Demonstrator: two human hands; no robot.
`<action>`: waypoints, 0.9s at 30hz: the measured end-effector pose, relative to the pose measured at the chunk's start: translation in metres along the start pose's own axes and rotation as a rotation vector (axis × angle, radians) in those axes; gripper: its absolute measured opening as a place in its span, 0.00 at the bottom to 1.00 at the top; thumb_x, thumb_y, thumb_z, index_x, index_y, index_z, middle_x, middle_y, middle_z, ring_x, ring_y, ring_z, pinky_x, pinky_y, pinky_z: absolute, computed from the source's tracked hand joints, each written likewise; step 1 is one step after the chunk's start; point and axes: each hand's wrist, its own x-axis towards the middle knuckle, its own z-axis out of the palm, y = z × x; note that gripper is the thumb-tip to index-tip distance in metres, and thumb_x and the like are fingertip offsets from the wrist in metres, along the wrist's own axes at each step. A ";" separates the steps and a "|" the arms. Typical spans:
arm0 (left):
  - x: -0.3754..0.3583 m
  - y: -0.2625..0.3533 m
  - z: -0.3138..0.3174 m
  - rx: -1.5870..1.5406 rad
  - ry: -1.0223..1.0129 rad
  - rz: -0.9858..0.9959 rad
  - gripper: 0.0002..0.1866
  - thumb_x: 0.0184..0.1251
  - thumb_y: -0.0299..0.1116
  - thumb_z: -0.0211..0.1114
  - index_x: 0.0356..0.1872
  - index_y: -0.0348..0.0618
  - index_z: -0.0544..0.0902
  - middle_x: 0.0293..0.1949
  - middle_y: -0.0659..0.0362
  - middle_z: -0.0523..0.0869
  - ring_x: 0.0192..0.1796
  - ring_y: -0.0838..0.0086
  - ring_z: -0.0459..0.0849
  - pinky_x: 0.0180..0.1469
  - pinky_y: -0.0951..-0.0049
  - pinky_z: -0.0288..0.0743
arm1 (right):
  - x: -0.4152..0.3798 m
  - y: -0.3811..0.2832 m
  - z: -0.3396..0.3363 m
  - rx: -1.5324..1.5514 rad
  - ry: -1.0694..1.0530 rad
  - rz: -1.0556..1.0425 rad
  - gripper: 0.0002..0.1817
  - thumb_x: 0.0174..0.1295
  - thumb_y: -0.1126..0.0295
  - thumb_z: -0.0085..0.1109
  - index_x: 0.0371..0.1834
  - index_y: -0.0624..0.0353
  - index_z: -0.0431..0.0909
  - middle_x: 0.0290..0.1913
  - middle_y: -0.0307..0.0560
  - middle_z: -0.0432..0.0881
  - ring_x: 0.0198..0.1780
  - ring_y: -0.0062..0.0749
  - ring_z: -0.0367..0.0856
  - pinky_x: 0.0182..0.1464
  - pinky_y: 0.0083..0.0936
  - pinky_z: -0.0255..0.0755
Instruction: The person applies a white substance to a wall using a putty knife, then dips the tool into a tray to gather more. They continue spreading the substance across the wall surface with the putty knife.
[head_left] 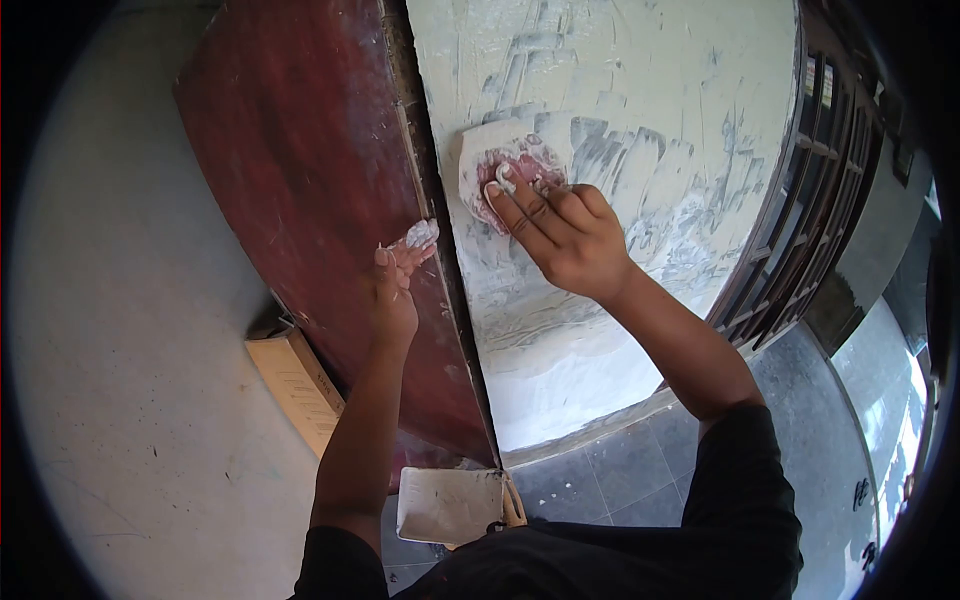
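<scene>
My right hand [560, 228] presses a reddish flat scraper [520, 165], smeared with white paste, against the pale wall [620, 340]. Its first fingers lie stretched over the scraper and have paste on their tips. Grey streaks and patches of white paste cover the wall around it. My left hand [398, 280] is beside the edge of the dark red door [300, 150], its fingers pointing up and right. It holds a small paste-covered piece [422, 235], whose exact shape is hard to make out.
A white tray [450, 500] sits low in front of my body. At the lower left is a cardboard box [298, 385]. Dark barred window frames [800, 190] line the right side, above grey floor tiles [630, 465]. A narrow dark gap runs between door and wall.
</scene>
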 end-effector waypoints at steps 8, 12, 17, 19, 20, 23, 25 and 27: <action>0.000 0.003 0.024 0.068 0.012 0.045 0.26 0.80 0.41 0.48 0.53 0.20 0.77 0.52 0.41 0.83 0.56 0.54 0.83 0.64 0.51 0.74 | -0.066 -0.025 0.033 0.076 -0.123 -0.083 0.21 0.57 0.68 0.56 0.56 0.56 0.82 0.58 0.43 0.82 0.48 0.29 0.75 0.47 0.23 0.70; 0.000 -0.002 0.017 0.062 -0.008 0.051 0.25 0.79 0.41 0.48 0.53 0.20 0.76 0.52 0.41 0.83 0.57 0.53 0.83 0.64 0.51 0.74 | -0.091 -0.050 0.011 0.167 -0.171 -0.071 0.21 0.57 0.68 0.56 0.54 0.55 0.83 0.57 0.42 0.83 0.47 0.29 0.76 0.45 0.23 0.70; 0.000 -0.008 0.018 -0.029 0.066 0.056 0.24 0.79 0.40 0.48 0.51 0.20 0.77 0.51 0.42 0.84 0.56 0.52 0.83 0.64 0.51 0.75 | -0.053 -0.014 -0.013 0.056 -0.047 -0.006 0.21 0.55 0.70 0.59 0.54 0.56 0.84 0.54 0.42 0.84 0.42 0.26 0.76 0.41 0.22 0.68; 0.002 -0.002 0.021 0.024 0.052 0.035 0.24 0.80 0.40 0.48 0.51 0.21 0.77 0.51 0.41 0.84 0.56 0.53 0.84 0.63 0.51 0.75 | -0.032 0.013 -0.009 -0.020 -0.030 0.050 0.24 0.54 0.71 0.58 0.57 0.57 0.82 0.54 0.43 0.84 0.39 0.26 0.74 0.41 0.21 0.66; 0.002 0.000 0.021 0.080 0.036 0.021 0.24 0.80 0.40 0.48 0.50 0.21 0.78 0.51 0.41 0.84 0.55 0.53 0.84 0.63 0.52 0.75 | -0.025 0.025 0.000 -0.045 -0.013 0.042 0.24 0.54 0.71 0.58 0.58 0.57 0.81 0.54 0.43 0.84 0.39 0.26 0.74 0.41 0.22 0.67; 0.001 -0.001 0.024 0.105 0.058 0.031 0.26 0.80 0.42 0.47 0.50 0.21 0.78 0.50 0.41 0.84 0.55 0.55 0.84 0.63 0.54 0.76 | -0.027 0.024 0.015 -0.059 -0.036 0.023 0.25 0.54 0.72 0.58 0.59 0.58 0.80 0.55 0.45 0.84 0.40 0.27 0.75 0.42 0.23 0.68; 0.001 0.001 0.027 0.120 0.063 0.032 0.26 0.80 0.42 0.47 0.51 0.20 0.78 0.50 0.41 0.84 0.55 0.56 0.84 0.63 0.54 0.75 | -0.043 0.010 0.023 -0.027 -0.090 -0.012 0.24 0.57 0.71 0.57 0.59 0.57 0.80 0.56 0.46 0.83 0.43 0.29 0.77 0.44 0.24 0.69; 0.000 0.001 0.029 0.134 0.074 0.036 0.27 0.80 0.43 0.47 0.52 0.20 0.78 0.51 0.41 0.84 0.55 0.56 0.84 0.63 0.55 0.75 | -0.070 -0.011 0.024 0.034 -0.125 -0.037 0.22 0.59 0.70 0.57 0.59 0.57 0.81 0.57 0.47 0.83 0.45 0.31 0.78 0.45 0.24 0.71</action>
